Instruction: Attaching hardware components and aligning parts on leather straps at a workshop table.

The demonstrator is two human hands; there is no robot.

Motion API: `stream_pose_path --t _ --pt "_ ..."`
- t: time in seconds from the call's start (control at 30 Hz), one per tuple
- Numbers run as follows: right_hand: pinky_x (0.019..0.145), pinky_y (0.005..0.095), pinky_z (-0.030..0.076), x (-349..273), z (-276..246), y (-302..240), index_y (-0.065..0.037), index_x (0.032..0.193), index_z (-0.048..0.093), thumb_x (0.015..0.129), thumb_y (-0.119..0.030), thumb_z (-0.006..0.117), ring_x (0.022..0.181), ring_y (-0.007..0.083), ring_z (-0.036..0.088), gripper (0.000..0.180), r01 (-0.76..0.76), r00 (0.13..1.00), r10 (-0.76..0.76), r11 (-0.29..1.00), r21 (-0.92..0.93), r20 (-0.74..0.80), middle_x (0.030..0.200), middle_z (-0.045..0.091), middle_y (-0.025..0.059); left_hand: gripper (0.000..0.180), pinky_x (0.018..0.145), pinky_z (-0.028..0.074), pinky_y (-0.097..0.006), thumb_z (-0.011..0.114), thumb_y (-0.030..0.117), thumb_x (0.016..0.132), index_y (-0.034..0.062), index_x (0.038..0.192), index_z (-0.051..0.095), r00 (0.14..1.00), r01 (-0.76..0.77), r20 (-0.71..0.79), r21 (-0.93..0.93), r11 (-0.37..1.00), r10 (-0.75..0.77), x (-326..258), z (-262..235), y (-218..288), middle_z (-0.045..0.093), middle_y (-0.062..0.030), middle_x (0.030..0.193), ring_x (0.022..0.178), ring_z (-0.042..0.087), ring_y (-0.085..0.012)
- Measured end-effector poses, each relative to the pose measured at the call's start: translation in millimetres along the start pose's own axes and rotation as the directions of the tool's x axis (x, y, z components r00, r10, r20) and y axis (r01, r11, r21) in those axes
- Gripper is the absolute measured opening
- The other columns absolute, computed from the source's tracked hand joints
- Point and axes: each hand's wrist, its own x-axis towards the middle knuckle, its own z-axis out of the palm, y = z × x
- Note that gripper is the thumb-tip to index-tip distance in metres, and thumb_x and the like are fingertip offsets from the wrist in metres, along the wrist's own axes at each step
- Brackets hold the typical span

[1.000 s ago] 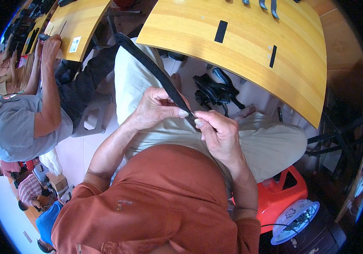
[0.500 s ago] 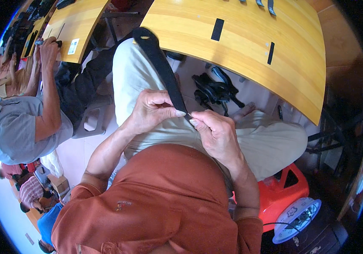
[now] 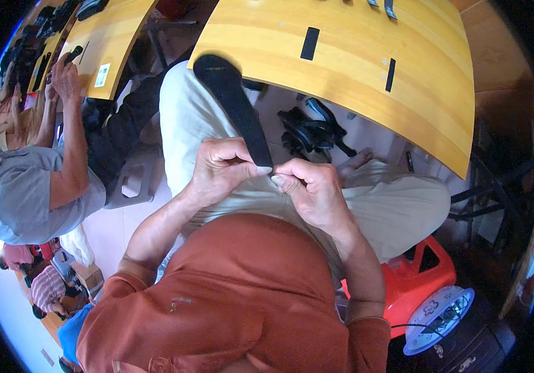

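Observation:
A long black strap (image 3: 234,105) with a rounded far end rises from my lap toward the edge of the wooden table (image 3: 354,68). My left hand (image 3: 220,171) pinches the strap's near end between thumb and fingers. My right hand (image 3: 313,193) is closed beside it, fingertips meeting the left thumb at the same end of the strap. Both hands rest over my beige trousers (image 3: 366,199), in front of my orange shirt (image 3: 242,292).
Two short black strips (image 3: 310,43) lie on the table top. A black sandal (image 3: 313,130) sits on the floor under the table. A red plastic stool (image 3: 419,280) and a small fan (image 3: 438,317) are at my right. A person in a grey shirt (image 3: 24,193) works at another table (image 3: 108,37) on the left.
The strap's far end has swung right and nearer, now pointing up at the table edge. Both hands stay pinched on its near end.

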Motion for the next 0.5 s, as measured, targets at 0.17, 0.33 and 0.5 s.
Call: stream_pose_path --t 0.17,0.33,0.5 --pt "0.060 0.0324 0.052 -2 10 6 0.001 0.095 0.067 0.090 -0.006 0.067 0.066 0.0200 0.069 0.009 -0.021 0.997 0.034 0.985 0.172 -0.073 0.076 0.069 0.0135 0.007 0.065 0.053 -0.025 0.075 0.001 0.083 0.0027 0.080 0.069 0.989 0.098 -0.068 -0.329 0.939 -0.128 -4 13 -3 0.070 -0.0051 0.079 0.071 0.065 -0.0101" --pt "0.062 0.0305 0.053 0 21 11 0.000 0.098 0.068 0.090 -0.007 0.068 0.069 0.0201 0.069 0.010 0.080 0.971 -0.038 0.982 0.171 -0.236 0.079 0.070 0.0127 0.005 0.069 0.055 -0.025 0.072 0.001 0.087 0.0023 0.090 0.067 0.978 0.104 -0.088 -0.578 0.809 -0.189 -4 27 -16 0.071 -0.0066 0.084 0.074 0.066 -0.0105" --pt "0.059 0.0362 0.052 5 23 15 -0.001 0.099 0.068 0.088 -0.005 0.067 0.068 0.0276 0.068 0.011 0.191 0.910 -0.238 0.967 -0.167 -0.339 0.080 0.067 0.0136 0.019 0.076 0.055 -0.025 0.072 0.002 0.087 0.0004 0.105 0.065 0.960 0.105 -0.174 -0.509 0.854 -0.221 -3 35 -18 0.070 -0.0066 0.096 0.083 0.066 -0.0100"
